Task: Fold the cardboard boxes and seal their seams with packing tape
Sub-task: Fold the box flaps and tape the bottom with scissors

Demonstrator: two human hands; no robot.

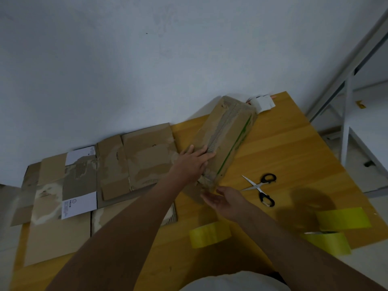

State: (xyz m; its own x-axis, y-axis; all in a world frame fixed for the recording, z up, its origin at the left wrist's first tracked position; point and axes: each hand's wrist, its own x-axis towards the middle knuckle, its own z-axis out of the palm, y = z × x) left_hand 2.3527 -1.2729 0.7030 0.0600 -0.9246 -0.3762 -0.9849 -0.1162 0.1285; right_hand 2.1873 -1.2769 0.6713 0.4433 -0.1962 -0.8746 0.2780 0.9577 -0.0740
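Observation:
A long folded cardboard box [228, 131] with a green stripe lies slantwise on the yellow wooden table [283, 148]. My left hand [192, 162] presses flat on its top near the centre seam, fingers straight. At the box's near end, my right hand [225, 199] sits palm up with relaxed fingers, touching the end flap. A yellow tape roll [210, 235] stands in front of me, and two more tape rolls [336, 229] are at the right.
Several flattened cardboard boxes [84, 185] lie overlapped on the left of the table. Open scissors [261, 187] with black handles lie right of the box. White paper [263, 102] sits at the far corner. A white metal frame [348, 114] stands to the right.

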